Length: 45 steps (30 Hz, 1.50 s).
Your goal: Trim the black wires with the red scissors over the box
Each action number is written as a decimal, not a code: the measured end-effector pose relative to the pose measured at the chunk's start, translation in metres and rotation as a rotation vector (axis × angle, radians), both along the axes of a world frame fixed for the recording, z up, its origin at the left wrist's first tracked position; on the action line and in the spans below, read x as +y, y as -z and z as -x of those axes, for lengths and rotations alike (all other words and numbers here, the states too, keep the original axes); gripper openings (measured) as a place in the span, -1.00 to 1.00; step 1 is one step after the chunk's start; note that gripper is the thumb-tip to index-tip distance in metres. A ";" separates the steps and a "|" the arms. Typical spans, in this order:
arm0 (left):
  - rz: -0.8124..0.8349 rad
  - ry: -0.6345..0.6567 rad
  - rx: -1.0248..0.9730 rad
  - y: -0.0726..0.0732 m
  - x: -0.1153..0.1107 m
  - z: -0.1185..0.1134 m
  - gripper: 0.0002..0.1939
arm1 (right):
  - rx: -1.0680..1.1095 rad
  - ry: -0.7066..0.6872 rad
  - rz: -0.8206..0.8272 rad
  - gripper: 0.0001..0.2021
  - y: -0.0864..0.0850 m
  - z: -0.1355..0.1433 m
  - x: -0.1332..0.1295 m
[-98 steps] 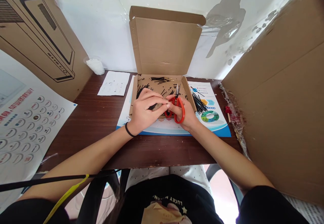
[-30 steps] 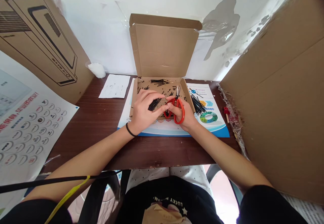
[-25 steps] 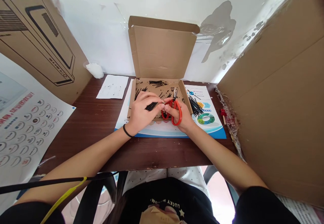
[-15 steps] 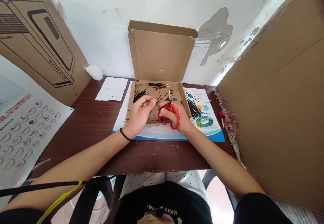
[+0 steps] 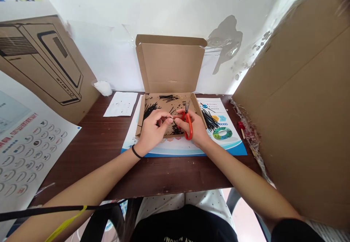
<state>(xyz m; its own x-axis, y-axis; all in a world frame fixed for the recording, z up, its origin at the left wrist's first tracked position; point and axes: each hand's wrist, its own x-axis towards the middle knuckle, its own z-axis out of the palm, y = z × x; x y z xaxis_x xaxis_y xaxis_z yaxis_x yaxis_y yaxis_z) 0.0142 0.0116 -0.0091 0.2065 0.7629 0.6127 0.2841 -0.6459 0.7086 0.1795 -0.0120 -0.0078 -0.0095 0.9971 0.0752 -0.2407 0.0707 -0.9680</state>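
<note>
My left hand [image 5: 152,129] is closed in a pinch over the front of an open cardboard box [image 5: 171,68]. Between its thumb and fingertips is a small, thin dark piece, mostly hidden, that looks like a short wire. My right hand [image 5: 199,130] holds red-handled scissors [image 5: 189,127], their blades pointing away from me. Its thumb and forefinger tips meet the left fingertips at the small piece. Inside the box lie a pile of black wires [image 5: 150,110] at the left, a bundle with gold-coloured ends [image 5: 168,97] at the back, and scattered black scraps [image 5: 177,129].
More black wires [image 5: 210,121] lie right of the box on a printed sheet [image 5: 232,148]. A white paper [image 5: 120,104] with dark bits and a white crumpled lump [image 5: 103,88] are at the left. Large cartons [image 5: 298,107] flank the desk [image 5: 169,176]. A red-topped stick [image 5: 241,129] lies right.
My two hands have come together, so the fingertips now meet at the small piece. The scissors have turned slightly in my right hand. The whole view has tilted a little upward.
</note>
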 end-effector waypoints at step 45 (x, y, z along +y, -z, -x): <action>-0.383 -0.190 0.092 -0.007 0.022 0.028 -0.92 | 0.242 -0.047 0.033 -0.63 0.008 -0.006 0.002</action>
